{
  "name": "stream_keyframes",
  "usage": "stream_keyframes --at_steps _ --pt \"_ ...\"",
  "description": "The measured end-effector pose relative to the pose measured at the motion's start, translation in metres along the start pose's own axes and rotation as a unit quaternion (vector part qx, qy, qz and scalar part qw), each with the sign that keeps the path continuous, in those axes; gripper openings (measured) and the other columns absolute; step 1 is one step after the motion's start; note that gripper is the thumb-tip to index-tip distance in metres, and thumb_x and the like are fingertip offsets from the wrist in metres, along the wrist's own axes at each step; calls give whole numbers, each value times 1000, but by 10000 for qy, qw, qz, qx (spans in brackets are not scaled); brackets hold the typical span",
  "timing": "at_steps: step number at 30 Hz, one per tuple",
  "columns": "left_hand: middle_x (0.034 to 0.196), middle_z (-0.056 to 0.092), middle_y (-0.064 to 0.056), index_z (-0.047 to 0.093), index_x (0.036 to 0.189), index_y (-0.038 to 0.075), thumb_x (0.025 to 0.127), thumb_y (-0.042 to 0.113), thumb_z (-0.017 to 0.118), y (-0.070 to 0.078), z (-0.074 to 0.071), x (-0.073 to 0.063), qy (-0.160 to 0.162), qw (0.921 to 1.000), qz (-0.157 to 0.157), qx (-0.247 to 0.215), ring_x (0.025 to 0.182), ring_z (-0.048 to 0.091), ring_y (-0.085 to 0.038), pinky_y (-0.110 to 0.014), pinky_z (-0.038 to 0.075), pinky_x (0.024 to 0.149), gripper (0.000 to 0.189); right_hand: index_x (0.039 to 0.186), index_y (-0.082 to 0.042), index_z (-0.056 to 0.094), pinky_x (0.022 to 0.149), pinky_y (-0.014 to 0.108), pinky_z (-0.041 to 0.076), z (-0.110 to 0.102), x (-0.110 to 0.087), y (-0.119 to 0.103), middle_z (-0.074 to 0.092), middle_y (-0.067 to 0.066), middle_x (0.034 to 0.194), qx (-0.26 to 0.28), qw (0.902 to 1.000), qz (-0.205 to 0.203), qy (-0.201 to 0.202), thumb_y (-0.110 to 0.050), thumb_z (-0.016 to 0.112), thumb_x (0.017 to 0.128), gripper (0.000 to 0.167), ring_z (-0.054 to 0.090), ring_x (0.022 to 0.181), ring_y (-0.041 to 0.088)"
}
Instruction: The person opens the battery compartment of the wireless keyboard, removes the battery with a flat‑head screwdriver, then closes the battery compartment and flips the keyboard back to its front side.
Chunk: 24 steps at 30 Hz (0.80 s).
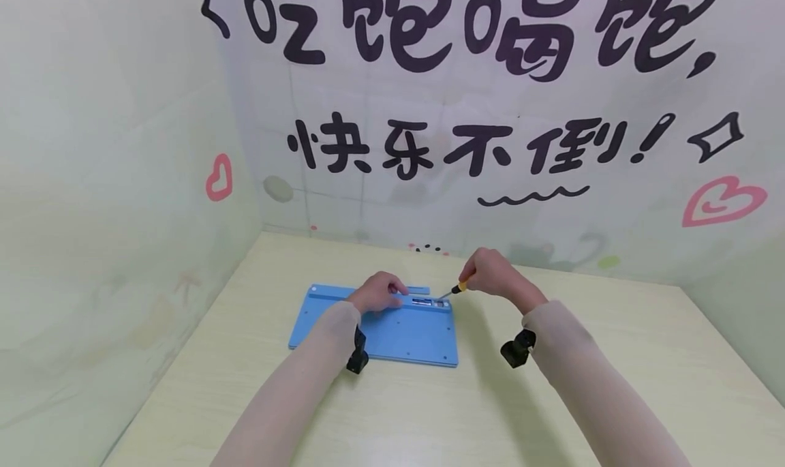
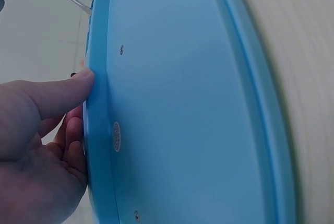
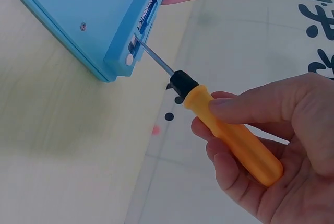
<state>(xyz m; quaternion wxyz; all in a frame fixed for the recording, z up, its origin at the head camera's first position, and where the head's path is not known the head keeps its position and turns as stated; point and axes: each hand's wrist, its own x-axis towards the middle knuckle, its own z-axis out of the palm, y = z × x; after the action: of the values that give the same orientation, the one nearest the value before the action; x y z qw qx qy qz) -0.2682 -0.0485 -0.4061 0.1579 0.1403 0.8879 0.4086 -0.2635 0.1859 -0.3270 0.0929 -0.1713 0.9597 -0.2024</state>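
Observation:
A flat blue device (image 1: 392, 334), which looks like a wireless keyboard turned face down, lies on the table with its raised ridge at the far side. In that ridge an open slot shows a dark blue battery (image 3: 148, 13) with white lettering. My left hand (image 1: 377, 293) grips the ridge, thumb (image 2: 82, 80) on its edge and fingers curled behind. My right hand (image 3: 276, 140) holds a screwdriver (image 3: 235, 138) by its orange handle. The metal tip (image 3: 142, 42) reaches into the slot at the battery's end, beside the corner; exact contact cannot be told.
A narrow blue strip (image 1: 419, 290), like a slot cover, lies just behind the device. The pale wooden table (image 1: 392, 412) meets a printed wall sheet (image 1: 429, 208) with black lettering close behind. Small screws (image 3: 83, 26) dot the device's underside.

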Motion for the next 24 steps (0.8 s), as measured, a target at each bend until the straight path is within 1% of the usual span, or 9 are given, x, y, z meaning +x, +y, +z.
stream_keyframes --at_steps 4,10,15,19,22,24 --pt "107 56 -5 68 102 10 86 5 63 1 1 2 -16 10000 49 39 92 47 -20 -32 44 77 18 84 0 73 65 31 51 0 -3 -2 67 10 83 9 9999 -103 56 4 63 77 12 57 69 19" --pt "104 56 -5 68 102 9 85 6 64 2 -1 2 44 9998 77 170 92 47 -20 -34 43 82 17 83 1 73 66 31 52 3 -3 -9 67 10 83 1 9996 -277 9 4 64 77 12 58 71 19" --pt "105 57 -5 68 102 9 85 6 64 2 -1 1 16 9999 50 165 94 49 -20 -34 43 83 18 83 0 73 67 32 51 2 -1 -14 67 8 82 -181 9996 -169 -130 4 64 77 11 57 71 20" --pt "107 57 -6 68 103 9 85 6 64 3 -3 -1 -5 9999 24 144 95 49 -21 -34 44 82 18 83 -2 73 64 31 50 -1 6 -20 66 7 80 -419 9986 -43 -305 3 65 77 11 56 69 20" --pt "107 57 -6 68 103 8 85 5 64 4 -3 -1 6 9999 53 124 95 49 -21 -35 44 82 18 83 -2 72 59 29 49 -5 10 -24 65 6 78 -459 9978 116 -453 2 64 78 10 55 64 19" --pt "107 57 -6 68 103 8 85 5 63 4 -2 -1 -12 9999 76 107 96 49 -21 -35 43 83 18 82 -3 72 53 26 47 -6 12 -26 63 4 74 -461 9970 248 -565 1 63 79 10 52 59 17"
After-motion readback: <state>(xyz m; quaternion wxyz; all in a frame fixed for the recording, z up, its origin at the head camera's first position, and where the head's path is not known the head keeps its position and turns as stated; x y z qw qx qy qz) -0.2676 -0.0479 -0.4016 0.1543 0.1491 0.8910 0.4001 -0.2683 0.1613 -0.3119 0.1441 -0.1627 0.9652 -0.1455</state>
